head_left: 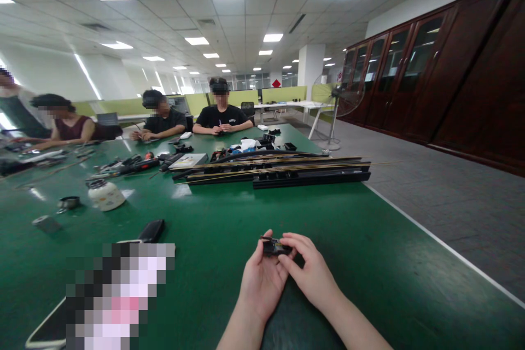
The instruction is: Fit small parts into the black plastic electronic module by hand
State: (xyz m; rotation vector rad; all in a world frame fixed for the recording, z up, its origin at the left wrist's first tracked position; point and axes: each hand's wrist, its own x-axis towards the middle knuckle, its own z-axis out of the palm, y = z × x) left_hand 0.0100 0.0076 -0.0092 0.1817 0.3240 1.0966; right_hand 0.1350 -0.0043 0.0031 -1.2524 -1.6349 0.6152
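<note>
Between my two hands is a small black plastic part (271, 248), roughly boxy, with a thin piece standing up at its left end; its exact kind is too small to make out. My left hand (262, 281) cradles it from below and the left, thumb against its side. From the right, my right hand (309, 265) grips its other end with thumb and fingertips. Both hands are just above the green table (213, 290), near its front edge.
Long black rails (311, 176) with thin brass-coloured rods lie across the table ahead. A white jar (105, 195), a metal cup (69, 202) and a tablet-like device (53, 317) are on the left. Several people sit beyond; a fan (336, 98) stands right of the table.
</note>
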